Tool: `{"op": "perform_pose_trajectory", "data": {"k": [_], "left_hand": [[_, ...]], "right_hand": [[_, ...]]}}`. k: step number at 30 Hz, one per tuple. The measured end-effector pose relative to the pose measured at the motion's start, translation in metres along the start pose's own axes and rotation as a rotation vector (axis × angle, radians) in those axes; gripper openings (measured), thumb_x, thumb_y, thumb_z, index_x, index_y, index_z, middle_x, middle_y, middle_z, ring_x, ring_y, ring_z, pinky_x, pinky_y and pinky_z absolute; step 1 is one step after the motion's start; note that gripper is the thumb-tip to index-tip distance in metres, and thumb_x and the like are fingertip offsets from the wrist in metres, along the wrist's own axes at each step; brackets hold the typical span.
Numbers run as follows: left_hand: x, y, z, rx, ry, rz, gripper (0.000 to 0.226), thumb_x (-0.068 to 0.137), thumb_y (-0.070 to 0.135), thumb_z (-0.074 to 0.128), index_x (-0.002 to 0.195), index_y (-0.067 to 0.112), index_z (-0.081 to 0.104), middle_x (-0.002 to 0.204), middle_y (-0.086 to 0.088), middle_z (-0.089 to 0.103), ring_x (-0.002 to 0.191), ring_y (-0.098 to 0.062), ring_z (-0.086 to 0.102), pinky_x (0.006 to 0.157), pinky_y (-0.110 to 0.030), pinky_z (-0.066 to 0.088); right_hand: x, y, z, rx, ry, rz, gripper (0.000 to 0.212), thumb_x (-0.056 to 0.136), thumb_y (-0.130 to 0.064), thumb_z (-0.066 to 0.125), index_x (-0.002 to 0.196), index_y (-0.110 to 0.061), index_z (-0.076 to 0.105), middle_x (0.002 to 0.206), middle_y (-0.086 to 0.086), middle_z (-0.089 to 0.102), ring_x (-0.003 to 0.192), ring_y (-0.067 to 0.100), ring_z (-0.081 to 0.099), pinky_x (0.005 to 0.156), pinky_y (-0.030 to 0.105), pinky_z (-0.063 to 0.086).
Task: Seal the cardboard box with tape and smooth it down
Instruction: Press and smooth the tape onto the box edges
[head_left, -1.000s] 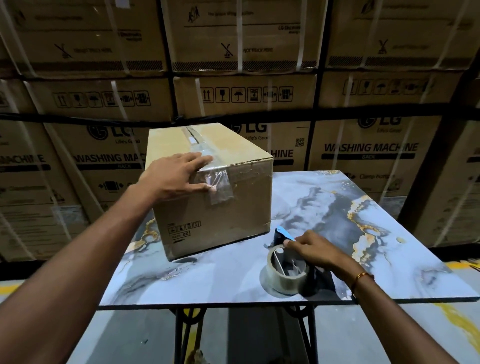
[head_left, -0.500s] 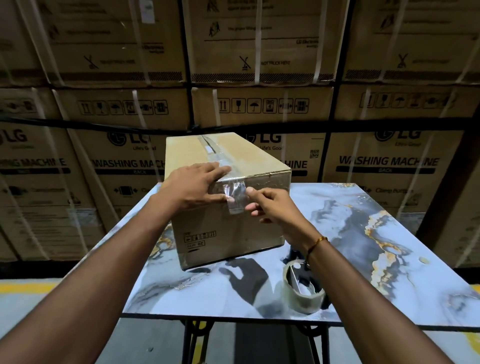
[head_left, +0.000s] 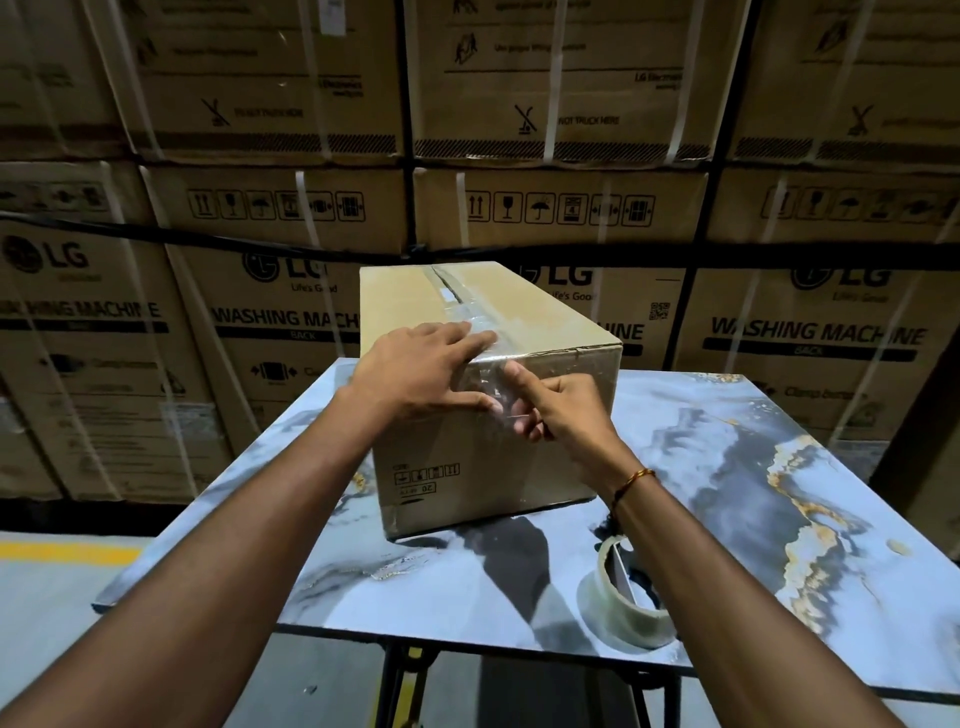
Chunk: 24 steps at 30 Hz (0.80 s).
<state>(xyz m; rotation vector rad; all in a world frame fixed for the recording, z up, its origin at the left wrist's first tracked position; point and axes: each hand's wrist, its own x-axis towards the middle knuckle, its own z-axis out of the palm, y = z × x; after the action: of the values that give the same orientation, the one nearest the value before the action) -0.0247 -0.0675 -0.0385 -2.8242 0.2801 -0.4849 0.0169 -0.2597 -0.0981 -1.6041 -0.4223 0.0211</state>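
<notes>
A closed brown cardboard box (head_left: 550, 322) stands on the marble-patterned table (head_left: 727, 493). Clear tape (head_left: 470, 312) runs along its top seam and folds over the near edge onto the front face. My left hand (head_left: 415, 371) lies flat over the near top corner, fingers spread on the tape, thumb on the front face. My right hand (head_left: 558, 405) presses its index finger on the tape end on the front face, the other fingers curled. A roll of clear tape (head_left: 626, 605) in a dark dispenser lies on the table near the front right edge.
Large strapped washing-machine cartons (head_left: 810, 332) form a wall just behind the table. The table stands on a dark metal frame (head_left: 405, 675). A yellow floor line (head_left: 62, 548) runs at the left.
My right hand left the tape roll on the table, rose to the box's front face, and now presses the tape end there. The left hand stayed on the box's top corner.
</notes>
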Motion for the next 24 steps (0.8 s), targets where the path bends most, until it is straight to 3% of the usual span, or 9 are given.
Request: {"op": "perform_pose_trajectory", "data": {"k": [6, 12, 15, 18, 21, 24], "left_hand": [[0.000, 0.000, 0.001, 0.013, 0.002, 0.004, 0.098, 0.072, 0.088, 0.038, 0.155, 0.038, 0.018, 0.162, 0.000, 0.031, 0.143, -0.025, 0.039, 0.102, -0.044, 0.046], [-0.001, 0.001, -0.001, 0.001, -0.018, -0.006, 0.102, 0.069, 0.089, 0.038, 0.155, 0.038, 0.017, 0.163, 0.001, 0.029, 0.145, -0.025, 0.036, 0.105, -0.044, 0.044], [0.000, 0.001, -0.002, -0.010, -0.041, -0.006, 0.103, 0.068, 0.090, 0.035, 0.155, 0.039, 0.016, 0.163, 0.001, 0.028, 0.146, -0.025, 0.034, 0.106, -0.045, 0.043], [-0.002, 0.001, -0.003, -0.026, -0.052, -0.008, 0.107, 0.063, 0.093, 0.028, 0.155, 0.039, 0.015, 0.163, 0.001, 0.027, 0.146, -0.025, 0.033, 0.107, -0.046, 0.042], [-0.003, -0.002, -0.006, -0.058, -0.081, -0.021, 0.106, 0.062, 0.092, 0.020, 0.155, 0.042, 0.014, 0.165, 0.003, 0.024, 0.148, -0.023, 0.030, 0.110, -0.044, 0.039], [-0.004, -0.013, -0.006, -0.189, -0.103, -0.030, 0.086, 0.077, 0.084, 0.018, 0.154, 0.047, 0.017, 0.165, 0.007, 0.024, 0.149, -0.020, 0.028, 0.116, -0.044, 0.034]], "right_hand": [[-0.004, 0.018, -0.003, -0.026, -0.022, 0.031, 0.047, 0.090, -0.039, 0.071, 0.067, 0.002, 0.071, 0.052, 0.010, 0.064, 0.040, 0.010, 0.057, 0.044, 0.018, 0.043], [0.000, 0.026, -0.005, -0.102, 0.000, 0.021, 0.050, 0.087, -0.043, 0.074, 0.062, 0.000, 0.071, 0.053, 0.014, 0.066, 0.047, 0.018, 0.061, 0.048, 0.025, 0.047], [0.000, 0.039, -0.011, -0.238, 0.002, 0.056, 0.054, 0.084, -0.049, 0.074, 0.059, -0.001, 0.069, 0.054, 0.015, 0.070, 0.049, 0.022, 0.060, 0.057, 0.034, 0.049], [-0.006, 0.052, -0.019, -0.537, -0.006, 0.078, 0.057, 0.083, -0.057, 0.072, 0.054, -0.009, 0.062, 0.051, 0.006, 0.070, 0.046, 0.015, 0.062, 0.065, 0.034, 0.054], [-0.010, 0.051, -0.026, -0.745, 0.098, -0.057, 0.056, 0.082, -0.061, 0.070, 0.054, -0.014, 0.060, 0.049, -0.001, 0.067, 0.054, 0.014, 0.065, 0.064, 0.036, 0.056], [-0.008, 0.036, -0.029, -0.759, 0.176, -0.311, 0.050, 0.083, -0.062, 0.068, 0.064, -0.016, 0.064, 0.056, -0.002, 0.065, 0.057, 0.018, 0.061, 0.057, 0.039, 0.053]]}}
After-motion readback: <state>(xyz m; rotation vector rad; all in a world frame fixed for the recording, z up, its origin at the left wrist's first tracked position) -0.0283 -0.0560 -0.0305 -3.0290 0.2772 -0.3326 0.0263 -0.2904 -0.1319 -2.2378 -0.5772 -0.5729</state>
